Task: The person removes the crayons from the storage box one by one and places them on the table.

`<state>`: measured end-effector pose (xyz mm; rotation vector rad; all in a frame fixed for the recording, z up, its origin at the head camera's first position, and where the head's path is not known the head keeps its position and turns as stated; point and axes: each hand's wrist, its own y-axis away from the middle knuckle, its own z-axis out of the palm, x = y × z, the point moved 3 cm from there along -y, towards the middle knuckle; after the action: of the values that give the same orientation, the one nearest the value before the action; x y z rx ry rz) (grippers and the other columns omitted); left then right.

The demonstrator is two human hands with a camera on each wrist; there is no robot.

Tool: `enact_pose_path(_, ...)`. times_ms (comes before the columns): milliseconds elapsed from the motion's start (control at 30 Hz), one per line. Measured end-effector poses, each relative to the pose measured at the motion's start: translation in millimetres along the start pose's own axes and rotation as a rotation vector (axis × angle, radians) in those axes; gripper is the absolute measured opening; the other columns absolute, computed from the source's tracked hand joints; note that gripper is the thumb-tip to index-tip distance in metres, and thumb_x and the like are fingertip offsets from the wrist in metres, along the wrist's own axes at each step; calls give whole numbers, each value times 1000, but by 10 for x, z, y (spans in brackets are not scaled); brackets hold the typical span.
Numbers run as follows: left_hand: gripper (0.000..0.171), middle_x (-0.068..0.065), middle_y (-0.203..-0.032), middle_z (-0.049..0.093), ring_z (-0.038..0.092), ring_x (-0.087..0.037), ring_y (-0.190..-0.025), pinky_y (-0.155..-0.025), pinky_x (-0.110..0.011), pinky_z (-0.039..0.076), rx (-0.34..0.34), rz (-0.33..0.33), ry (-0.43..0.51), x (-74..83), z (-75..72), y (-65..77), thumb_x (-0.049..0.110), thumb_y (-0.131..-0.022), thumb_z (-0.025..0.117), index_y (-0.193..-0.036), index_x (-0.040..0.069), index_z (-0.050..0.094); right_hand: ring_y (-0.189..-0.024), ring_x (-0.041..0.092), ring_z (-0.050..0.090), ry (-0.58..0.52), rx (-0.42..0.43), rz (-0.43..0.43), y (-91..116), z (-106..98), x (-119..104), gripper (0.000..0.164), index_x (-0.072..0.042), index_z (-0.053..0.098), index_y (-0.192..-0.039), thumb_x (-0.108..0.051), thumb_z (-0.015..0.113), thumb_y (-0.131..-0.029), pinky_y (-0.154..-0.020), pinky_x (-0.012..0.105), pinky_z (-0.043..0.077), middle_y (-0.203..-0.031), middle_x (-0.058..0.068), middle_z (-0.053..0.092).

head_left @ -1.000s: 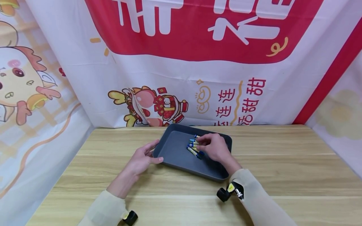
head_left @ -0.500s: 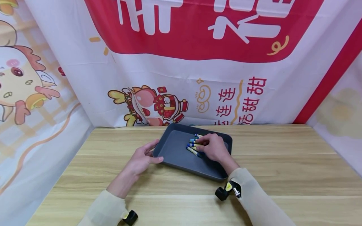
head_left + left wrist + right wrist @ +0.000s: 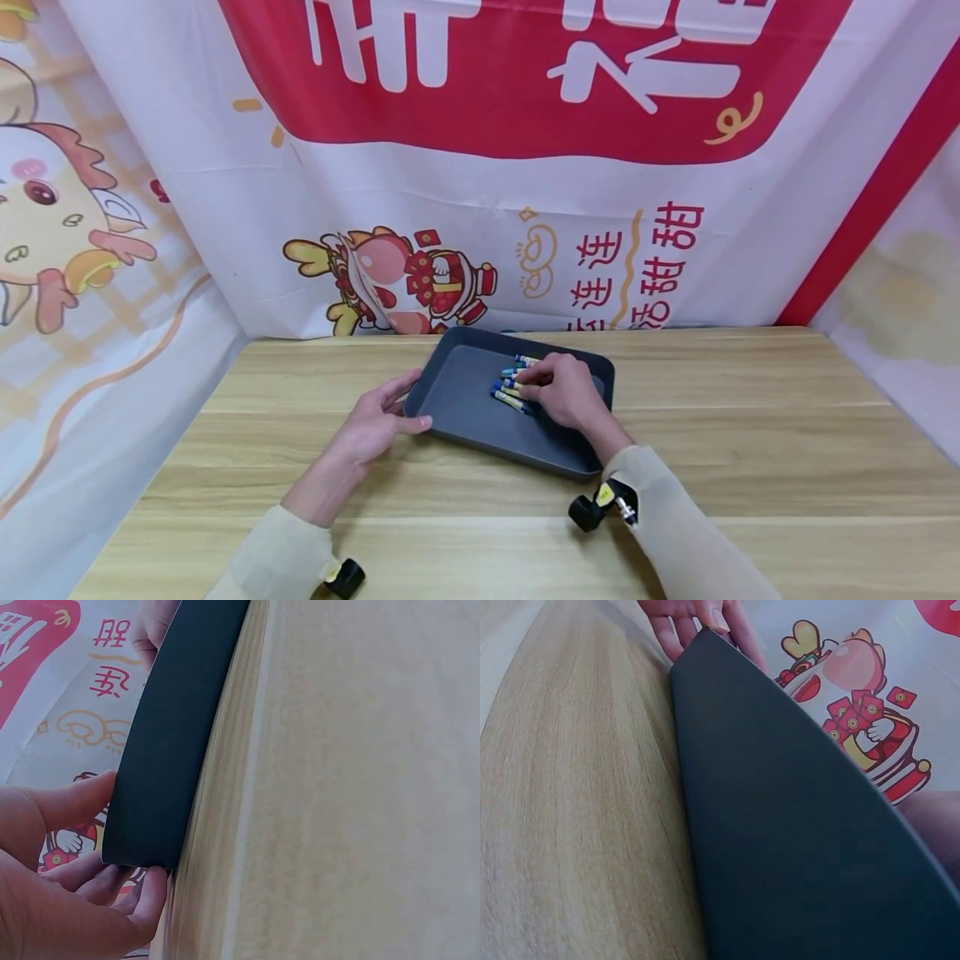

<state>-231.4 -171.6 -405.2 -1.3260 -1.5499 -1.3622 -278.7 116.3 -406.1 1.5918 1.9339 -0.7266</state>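
Note:
A dark grey shallow baking tray [image 3: 465, 404] lies at a slant near the back of the table. My left hand [image 3: 372, 427] holds its near left corner, thumb over the rim; the left wrist view shows fingers under that corner. Several crayons [image 3: 511, 400] with blue ends and yellowish wrappers lie loosely side by side in the tray's right half. Reaching in over the right side, my right hand [image 3: 566, 392] has thumb and forefinger pinched at a crayon among them; the hand covers part of the pile. In the right wrist view, the tray's wall [image 3: 765, 795] hides the crayons.
The wooden table [image 3: 750, 433] extends around the tray. Behind it hangs a printed red and white cloth [image 3: 420, 192], close to the tray's back edge. Small black cameras [image 3: 587, 513] are strapped at both wrists.
The right hand stays over the crayons with only slight shifts of hand and wrist, and the crayons under it move a little. The left hand keeps its hold on the tray.

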Motion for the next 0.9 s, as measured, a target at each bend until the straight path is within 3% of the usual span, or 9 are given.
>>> enact_pose_path(467,78,-10,-172,38,39,-40,-156,-131,-60,27,3,1,-1,10,6,24,4,-94,77,-162,21,44,-95,15,68,-65,-1,-1,30,-10,-22,11,-24,85,-107,-23,79,-97,-85,35,57,-111,1,79)
enact_pose_path(900,78,-10,-173,37,38,-40,-157,-131,-60,27,-2,11,-7,6,11,24,4,-94,78,-163,21,44,-88,16,65,-123,51,-40,65,-45,-17,11,-21,85,-105,-22,81,-95,-77,30,52,-107,2,77)
